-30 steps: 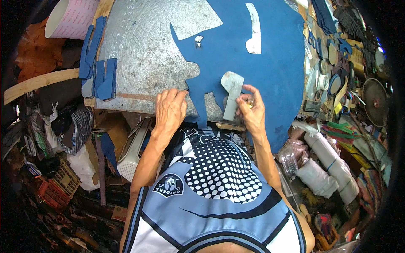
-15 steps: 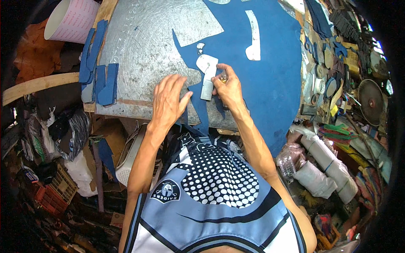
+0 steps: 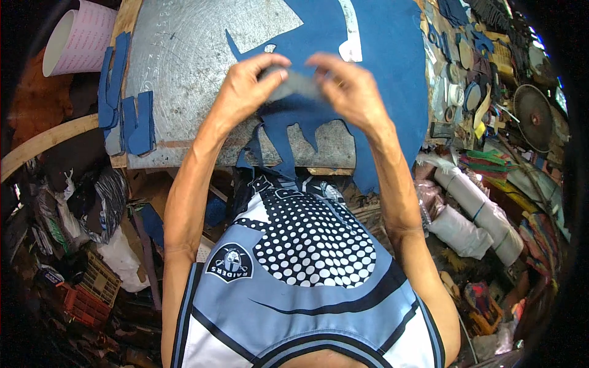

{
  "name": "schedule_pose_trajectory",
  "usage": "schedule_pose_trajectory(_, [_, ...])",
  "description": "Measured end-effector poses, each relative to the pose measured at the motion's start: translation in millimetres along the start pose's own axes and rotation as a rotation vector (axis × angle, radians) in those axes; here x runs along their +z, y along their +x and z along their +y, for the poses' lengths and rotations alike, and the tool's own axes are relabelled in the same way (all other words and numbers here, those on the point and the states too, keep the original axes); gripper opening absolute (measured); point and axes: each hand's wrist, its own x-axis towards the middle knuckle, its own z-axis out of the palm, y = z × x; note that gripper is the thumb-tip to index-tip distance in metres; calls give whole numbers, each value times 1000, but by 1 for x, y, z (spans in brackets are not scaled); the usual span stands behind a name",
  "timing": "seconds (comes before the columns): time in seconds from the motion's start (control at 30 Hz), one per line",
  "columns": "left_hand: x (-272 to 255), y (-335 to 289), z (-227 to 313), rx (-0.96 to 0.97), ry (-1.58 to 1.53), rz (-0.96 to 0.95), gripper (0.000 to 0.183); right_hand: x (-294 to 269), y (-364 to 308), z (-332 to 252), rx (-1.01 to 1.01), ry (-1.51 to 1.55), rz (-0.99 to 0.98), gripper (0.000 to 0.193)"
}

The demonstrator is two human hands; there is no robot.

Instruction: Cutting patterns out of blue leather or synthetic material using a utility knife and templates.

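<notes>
My left hand is closed in a pinch on one end of a flat grey-white template, held above the blue sheet. The template is smeared by motion, so its outline is unclear. At its other end my right hand has its fingers bent round the edge; they are blurred too. Beneath both hands spreads the blue sheet material, with cut-out gaps and narrow strips along its near side. A curved white template lies on it farther off. Left of it a small white piece shows.
The sheet rests on a scratched metal tabletop. Cut blue strips lie at its left edge, near a white roll. Tools and tape clutter the right side, by a round fan. Wrapped rolls stand below there.
Both hands have moved up and away from my body. The template has been lifted off the sheet, and my left hand, formerly open and flat, now grips it. The view has shifted slightly.
</notes>
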Motion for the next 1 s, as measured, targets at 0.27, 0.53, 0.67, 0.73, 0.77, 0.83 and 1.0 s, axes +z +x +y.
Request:
schedule_pose_trajectory(0.27, [42,-23,-18,-267,-798,375,23,6,-16,9,406,360,48,29])
schedule_pose_trajectory(0.53, [74,-64,-36,-214,-57,276,19,26,-45,24,583,421,-138,27])
schedule_pose_trajectory(0.67, [62,-85,-42,34,442,219,26,29,-50,44,559,208,-112,28])
schedule_pose_trajectory(0.73, [59,-106,-54,93,716,257,36,25,-54,68,554,106,-50,29])
schedule_pose_trajectory(0.77, [56,-118,-55,90,718,260,36,26,-54,64,551,108,-54,29])
schedule_pose_trajectory(0.83, [57,-136,-56,-10,714,356,37,23,-54,54,602,133,-96,29])
schedule_pose_trajectory(1.0, [41,-154,-55,-101,497,397,26,26,-57,46,584,96,-106,29])
